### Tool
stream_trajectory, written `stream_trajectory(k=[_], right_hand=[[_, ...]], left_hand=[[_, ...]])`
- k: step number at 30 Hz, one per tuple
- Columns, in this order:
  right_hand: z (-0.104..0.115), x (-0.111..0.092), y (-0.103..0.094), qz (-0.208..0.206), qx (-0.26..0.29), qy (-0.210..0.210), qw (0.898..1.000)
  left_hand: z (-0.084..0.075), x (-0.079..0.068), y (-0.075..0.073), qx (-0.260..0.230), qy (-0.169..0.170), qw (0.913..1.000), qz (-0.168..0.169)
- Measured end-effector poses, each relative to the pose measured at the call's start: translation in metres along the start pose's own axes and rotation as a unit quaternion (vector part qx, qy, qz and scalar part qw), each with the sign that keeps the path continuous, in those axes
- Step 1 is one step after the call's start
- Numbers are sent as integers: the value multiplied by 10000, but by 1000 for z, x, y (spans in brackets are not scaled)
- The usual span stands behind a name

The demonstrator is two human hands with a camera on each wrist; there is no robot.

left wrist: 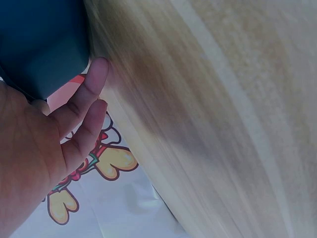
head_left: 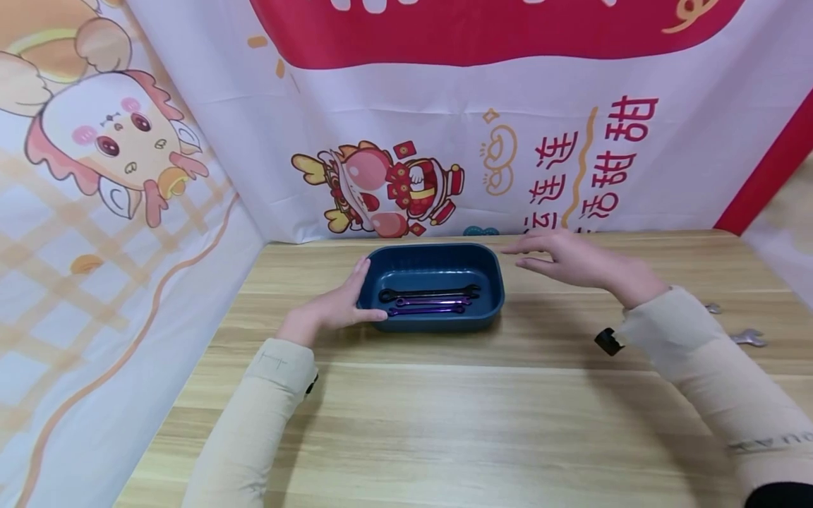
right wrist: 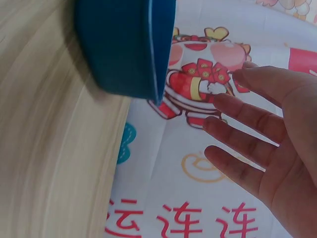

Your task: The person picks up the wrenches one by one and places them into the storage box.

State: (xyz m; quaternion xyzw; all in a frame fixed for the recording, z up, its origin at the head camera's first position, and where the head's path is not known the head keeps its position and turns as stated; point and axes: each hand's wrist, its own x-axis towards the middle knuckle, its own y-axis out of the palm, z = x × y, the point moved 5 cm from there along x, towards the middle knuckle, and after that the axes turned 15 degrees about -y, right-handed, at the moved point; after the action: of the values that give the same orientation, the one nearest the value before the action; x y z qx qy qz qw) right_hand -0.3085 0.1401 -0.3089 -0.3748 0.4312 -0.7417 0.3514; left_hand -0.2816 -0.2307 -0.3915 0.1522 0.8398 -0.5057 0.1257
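Beside the blue bin [head_left: 438, 324], the left grip [head_left: 339, 303] touches it, splayed; the right grip [head_left: 569, 258] hovers spread, empty

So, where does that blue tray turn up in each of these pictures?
Head: the blue tray sits just below and right of the middle.
Left wrist: top left corner, cut off by the edges.
Right wrist: at the top, left of the middle, cut off above.
Shared landmark: the printed cartoon figure with yellow horns, at least partly visible in all three.

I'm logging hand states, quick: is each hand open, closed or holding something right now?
Left hand: open, touching the left end of the blue bin.
Right hand: open, holding nothing, apart from the bin's right end.
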Motion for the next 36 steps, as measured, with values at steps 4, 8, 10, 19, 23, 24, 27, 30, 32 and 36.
stream_trajectory(k=[4,8,10,19,23,24,27,30,32,36], right_hand=[[-4,-10,-2,61,-32,152,9999],[-9,-20,-2,147,-45,290,9995],[-12,-25,-3,165,-46,355,9992],[-22,-48,-10,81,-114,492,9987],[-27,-57,-12,54,-127,525,9985],[-28,-59,-12,49,-153,502,9986],[-31,-67,-11,4,-267,452,9986],[-35,-75,-11,-36,-313,509,9982],[-38,-80,-11,-62,-306,606,9977],[-41,-90,-12,-99,-353,607,9975]], left_hand=[[0,1,-1,25,25,10000,-22],[0,2,0,48,38,10000,-31],[0,2,0,55,53,10000,-38],[-1,1,-1,73,18,10000,-42],[0,1,-1,66,22,10000,-30],[0,0,0,72,26,10000,-24],[0,-1,1,44,10,10000,6],[0,-1,1,23,19,10000,9],[0,-2,1,12,14,10000,4],[-1,-3,1,7,-4,10000,-1]])
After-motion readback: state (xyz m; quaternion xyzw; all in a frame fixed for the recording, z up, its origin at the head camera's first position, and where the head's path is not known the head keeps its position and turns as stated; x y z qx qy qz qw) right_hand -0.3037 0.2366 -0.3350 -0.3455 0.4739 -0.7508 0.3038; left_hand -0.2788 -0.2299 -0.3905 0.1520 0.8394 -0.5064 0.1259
